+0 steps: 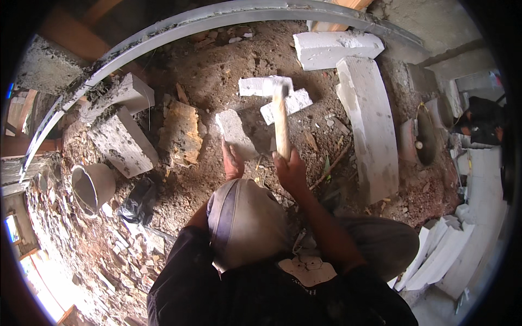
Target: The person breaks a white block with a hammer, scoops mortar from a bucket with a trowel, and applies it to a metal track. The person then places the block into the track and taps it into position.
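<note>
My right hand (pixel 290 169) is closed around the pale wooden handle of a hammer (pixel 281 119). Its dark head points away from me and overlaps two white block pieces. My left hand (pixel 233 161) grips the near left edge of a broken light-grey block piece (pixel 237 133), whose edges are rough. Just beyond lie a flat white block piece (pixel 255 87) and another white block piece (pixel 294 106), partly hidden by the hammer. All rest on brown, crumbly soil.
Large white blocks (pixel 370 130) stand to the right, with buckets (pixel 416 136) past them. On the left are block chunks (pixel 122 142), a grey bucket (pixel 93 187) and a black plastic bag (pixel 138 202). A long metal bar (pixel 217 17) crosses the far side.
</note>
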A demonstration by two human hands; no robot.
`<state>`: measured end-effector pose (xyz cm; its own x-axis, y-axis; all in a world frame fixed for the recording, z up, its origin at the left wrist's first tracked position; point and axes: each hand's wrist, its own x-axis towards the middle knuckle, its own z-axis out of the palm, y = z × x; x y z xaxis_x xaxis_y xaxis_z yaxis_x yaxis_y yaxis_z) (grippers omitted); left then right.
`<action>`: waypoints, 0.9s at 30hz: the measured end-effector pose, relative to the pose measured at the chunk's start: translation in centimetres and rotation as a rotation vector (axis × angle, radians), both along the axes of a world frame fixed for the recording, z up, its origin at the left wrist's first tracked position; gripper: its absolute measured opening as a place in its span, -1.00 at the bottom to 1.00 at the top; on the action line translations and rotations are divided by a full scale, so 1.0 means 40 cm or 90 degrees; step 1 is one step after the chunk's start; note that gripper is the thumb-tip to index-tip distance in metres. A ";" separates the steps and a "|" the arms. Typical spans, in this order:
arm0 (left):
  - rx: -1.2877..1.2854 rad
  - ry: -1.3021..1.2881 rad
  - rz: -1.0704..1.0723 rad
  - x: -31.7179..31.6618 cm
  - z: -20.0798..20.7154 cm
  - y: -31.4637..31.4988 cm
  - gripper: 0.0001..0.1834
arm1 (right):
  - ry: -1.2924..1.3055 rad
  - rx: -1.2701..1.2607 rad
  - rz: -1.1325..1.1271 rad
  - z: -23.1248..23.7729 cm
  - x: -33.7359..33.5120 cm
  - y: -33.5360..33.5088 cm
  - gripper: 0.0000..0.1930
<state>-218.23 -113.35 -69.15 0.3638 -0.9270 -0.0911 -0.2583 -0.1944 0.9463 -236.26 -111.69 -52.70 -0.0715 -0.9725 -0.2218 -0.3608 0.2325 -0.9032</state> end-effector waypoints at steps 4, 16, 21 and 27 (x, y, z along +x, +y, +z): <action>0.013 0.017 -0.021 0.010 0.011 0.008 -0.38 | 0.078 -0.327 -0.016 0.032 0.026 0.009 -0.68; 0.072 0.061 -0.040 0.018 0.010 0.008 -0.34 | 0.034 0.027 0.007 0.020 -0.003 0.124 -0.65; 0.086 0.084 -0.054 0.023 0.017 0.009 -0.36 | 0.182 0.226 0.127 -0.063 -0.019 0.217 -0.66; 0.056 -0.002 -0.063 0.031 0.012 0.005 -0.35 | 0.209 0.156 0.154 -0.131 -0.027 0.250 -0.62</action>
<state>-217.00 -113.15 -68.68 0.2708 -0.9470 -0.1729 -0.2837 -0.2502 0.9257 -237.35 -101.71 -57.96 0.0450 -0.8915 -0.4508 -0.6884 0.2994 -0.6607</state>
